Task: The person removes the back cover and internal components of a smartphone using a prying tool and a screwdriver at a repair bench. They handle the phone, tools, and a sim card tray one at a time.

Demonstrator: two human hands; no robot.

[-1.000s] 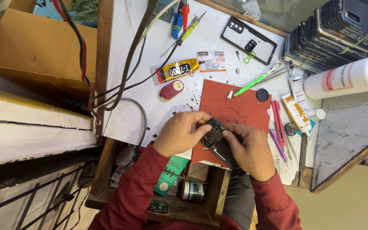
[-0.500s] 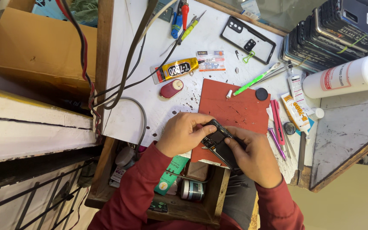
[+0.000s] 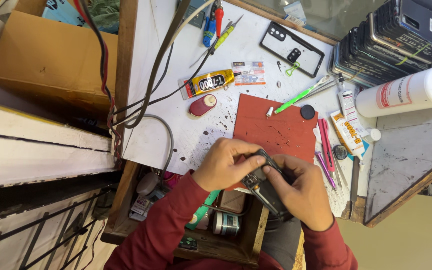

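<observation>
At the near edge of the white worktable [image 3: 196, 135], over an open wooden drawer [image 3: 246, 240], both hands grip a small dark phone [image 3: 266, 187] with its inside exposed. Left hand [image 3: 226, 162] pinches its upper end; right hand [image 3: 303, 190] wraps fingers around its lower side. Just beyond lies a red mat [image 3: 276, 130]. Farther off sit a yellow glue tube [image 3: 208, 82], a clear phone case [image 3: 291, 47] and, at the right edge, a white bottle [image 3: 406, 92].
</observation>
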